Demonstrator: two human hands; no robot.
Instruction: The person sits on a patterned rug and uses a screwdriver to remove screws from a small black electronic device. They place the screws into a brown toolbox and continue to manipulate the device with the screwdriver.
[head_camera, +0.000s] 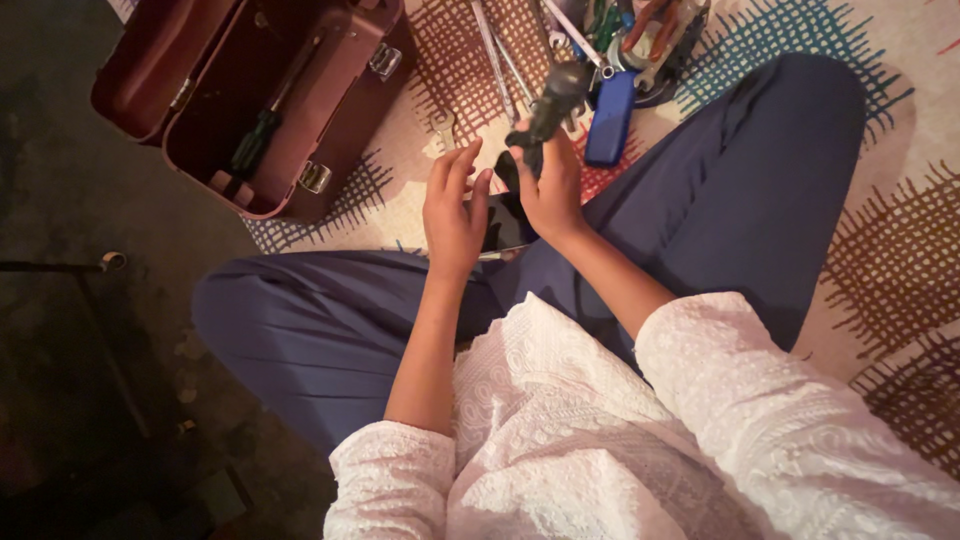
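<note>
I sit cross-legged on a patterned rug (890, 250). My right hand (552, 190) grips a dark, stubby tool (552, 105) with a rounded grey head, holding it upright above my lap. My left hand (452, 205) is beside it with fingers raised and apart, close to the tool's lower end; whether it touches is unclear. A dark flat object with a metal edge (503, 228) lies under both hands.
An open maroon metal toolbox (330, 110) sits at the upper left with a green-handled screwdriver (252, 140) inside. Several wrenches (495, 55), a blue case (610, 118) and a round container of tools (650, 40) lie ahead. Dark floor lies to the left.
</note>
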